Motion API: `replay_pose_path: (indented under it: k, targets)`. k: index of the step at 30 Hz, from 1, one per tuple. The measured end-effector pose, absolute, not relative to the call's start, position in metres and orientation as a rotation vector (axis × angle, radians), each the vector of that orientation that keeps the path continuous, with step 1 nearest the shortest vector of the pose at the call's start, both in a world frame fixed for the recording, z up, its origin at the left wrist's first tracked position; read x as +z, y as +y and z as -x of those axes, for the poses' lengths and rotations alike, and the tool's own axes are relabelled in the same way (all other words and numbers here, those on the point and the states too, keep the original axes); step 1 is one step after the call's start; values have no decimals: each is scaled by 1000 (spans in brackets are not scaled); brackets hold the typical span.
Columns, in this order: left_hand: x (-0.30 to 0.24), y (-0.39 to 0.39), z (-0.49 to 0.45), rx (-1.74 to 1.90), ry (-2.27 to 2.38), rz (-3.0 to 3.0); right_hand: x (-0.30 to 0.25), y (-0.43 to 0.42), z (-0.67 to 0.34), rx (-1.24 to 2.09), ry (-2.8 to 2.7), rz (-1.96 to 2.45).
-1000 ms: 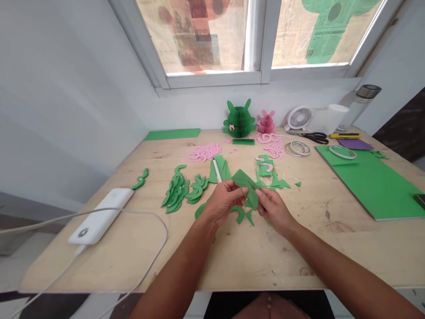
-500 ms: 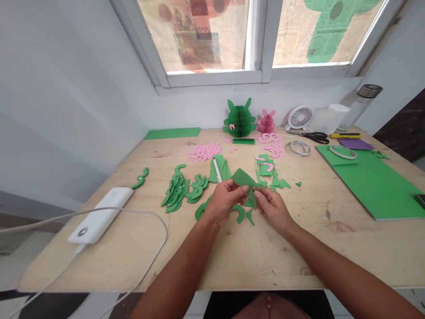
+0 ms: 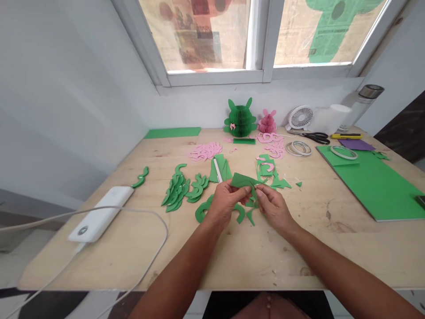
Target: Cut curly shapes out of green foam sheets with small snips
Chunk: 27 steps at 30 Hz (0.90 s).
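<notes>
Green paper piece [image 3: 242, 180] held up over the wooden tabletop [image 3: 299, 257], between the two hands and on the near side of the white pen [image 3: 217, 170]. Its broad part is directed to the left; a narrow flap [image 3: 255, 198] hangs down between the hands. As a judgement, the step in hand appears to be the parting of the flap from the broad part. For this, the paper is best steadied close to the join and the flap eased away little by little, so that no corner is torn or creased. The left hand [image 3: 226, 201] is closed in a pinch, its thumb pressed over the near edge of the paper. The right hand [image 3: 272, 204] is likewise drawn together, with thumb and forefinger pinched at the flap's upper end; how firmly it is gripped cannot be told. Below the paper, a curved green cutout [image 3: 240, 215] and a small scrap [image 3: 250, 217] are seen; a pile of green cutouts [image 3: 175, 191] lies to the left.
</notes>
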<state>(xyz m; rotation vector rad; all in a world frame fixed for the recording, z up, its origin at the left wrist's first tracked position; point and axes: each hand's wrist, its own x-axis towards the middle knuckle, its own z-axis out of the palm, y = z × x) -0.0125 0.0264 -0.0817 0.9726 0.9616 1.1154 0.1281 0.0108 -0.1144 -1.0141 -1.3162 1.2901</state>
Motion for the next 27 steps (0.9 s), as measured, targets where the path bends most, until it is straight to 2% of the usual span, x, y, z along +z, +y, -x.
replay_pose_path:
  k: [7,19,27]
  targets:
    - [-80,25,10,1168,992,-1040,-115,10,-128,1353,-1267,1013]
    - [-82,25,10,1173,937,-1051,-112,8,-132,1034,-1432,1063]
    - [-79,22,7,1215,997,-1066,-113,10,-132,1178,-1369,1033]
